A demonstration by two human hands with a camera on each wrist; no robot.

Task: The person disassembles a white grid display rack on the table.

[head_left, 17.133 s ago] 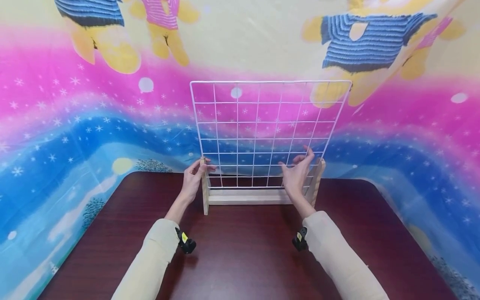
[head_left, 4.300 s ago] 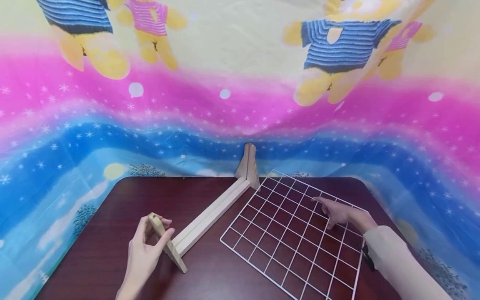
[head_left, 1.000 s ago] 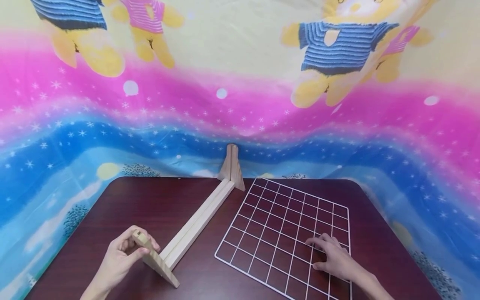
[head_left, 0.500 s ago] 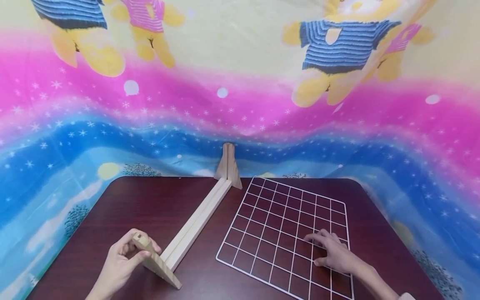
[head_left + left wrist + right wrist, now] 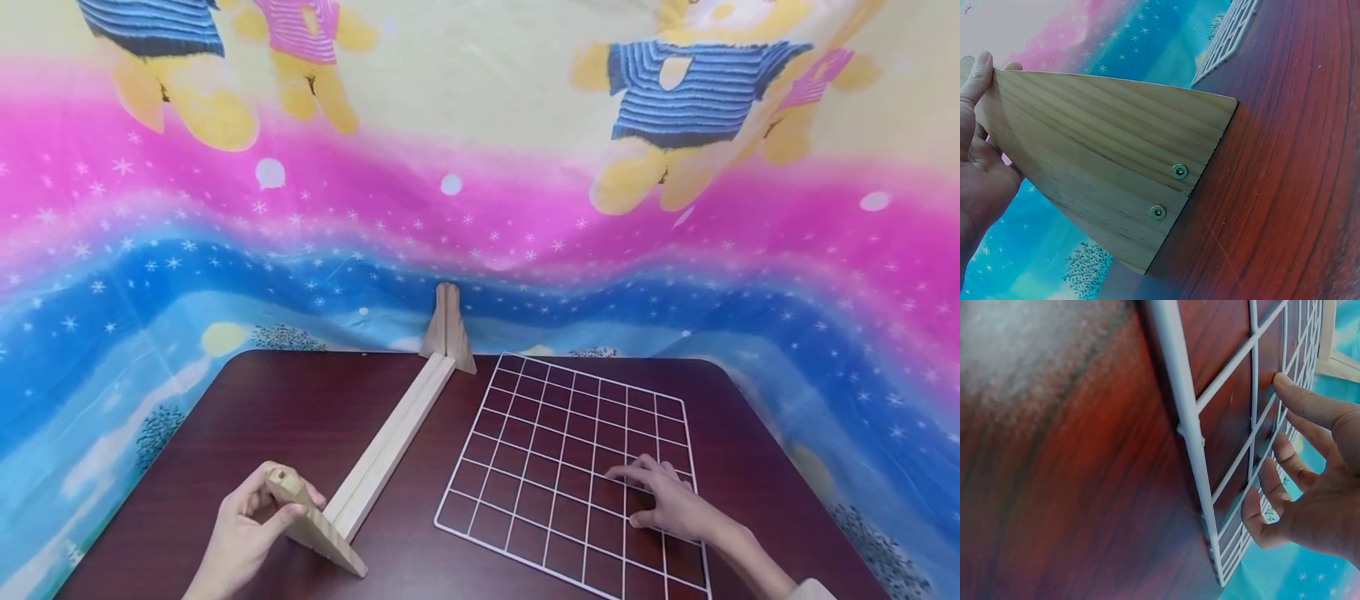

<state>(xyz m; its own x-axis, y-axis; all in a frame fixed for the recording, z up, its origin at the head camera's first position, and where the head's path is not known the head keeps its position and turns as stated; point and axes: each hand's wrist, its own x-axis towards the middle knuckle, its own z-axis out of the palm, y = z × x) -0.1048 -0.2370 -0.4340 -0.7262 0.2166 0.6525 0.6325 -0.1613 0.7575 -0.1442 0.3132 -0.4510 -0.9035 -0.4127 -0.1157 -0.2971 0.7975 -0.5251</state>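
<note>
A pale wooden stand (image 5: 393, 450) runs diagonally across the left-centre of the table: a grooved bar between two flared end posts. My left hand (image 5: 242, 521) grips the top of the near end post (image 5: 1104, 144), thumb on one face and fingers behind it. Two bolts show low on that post in the left wrist view. A white wire grid panel (image 5: 551, 504) lies flat on the table to the right of the bar. My right hand (image 5: 667, 498) rests over the panel's right part, fingers spread and loosely bent, fingertips at the wires (image 5: 1254, 406).
The dark red table (image 5: 300, 400) has rounded far corners. The stand's far end post (image 5: 448, 329) is near the table's back edge. A patterned cloth (image 5: 480, 217) with bears and snowflakes hangs behind and along both sides.
Long before, the grid stood upright in the stand; later it lay flat. Over the last second, the stand's far end and the grid's far side have swung slightly left.
</note>
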